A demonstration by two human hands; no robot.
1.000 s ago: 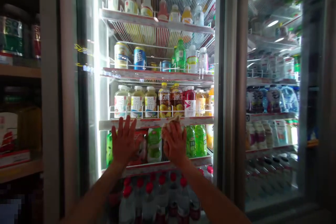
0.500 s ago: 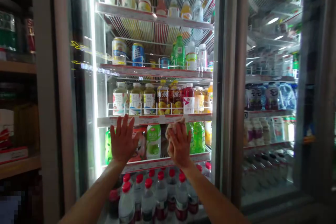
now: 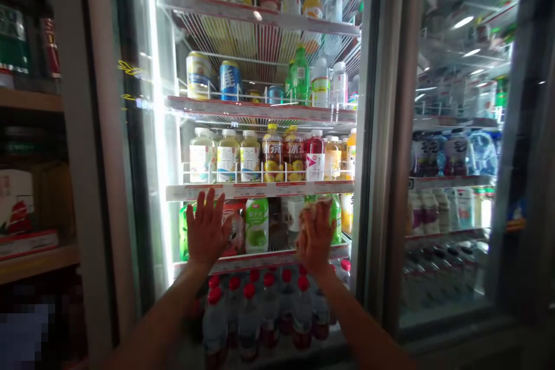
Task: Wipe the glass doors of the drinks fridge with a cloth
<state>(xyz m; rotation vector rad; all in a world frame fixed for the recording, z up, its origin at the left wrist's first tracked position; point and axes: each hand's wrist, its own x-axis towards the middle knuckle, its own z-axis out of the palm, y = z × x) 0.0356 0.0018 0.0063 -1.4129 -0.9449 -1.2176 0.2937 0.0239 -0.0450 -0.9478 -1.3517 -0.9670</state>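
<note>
My left hand [image 3: 207, 229] lies flat with fingers spread on the glass door [image 3: 143, 144] of a lit drinks fridge. My right hand [image 3: 315, 235] presses a light crumpled cloth [image 3: 306, 211] against the same glass, fingers bent over it. Behind the glass, level with both hands, stand green and red-labelled bottles [image 3: 256, 225]. The shelf above holds pale tea bottles [image 3: 228, 156] and a red drink bottle [image 3: 314, 156].
Red-capped water bottles [image 3: 260, 306] fill the fridge's bottom row. A second fridge door [image 3: 455, 144] stands to the right, past a metal frame post [image 3: 392, 144]. Wooden shelves [image 3: 30, 101] with cans and boxes are on the left.
My right hand has slid the cloth rightward and slightly down across the glass. My left hand has stayed flat on the door. The view has shifted a little.
</note>
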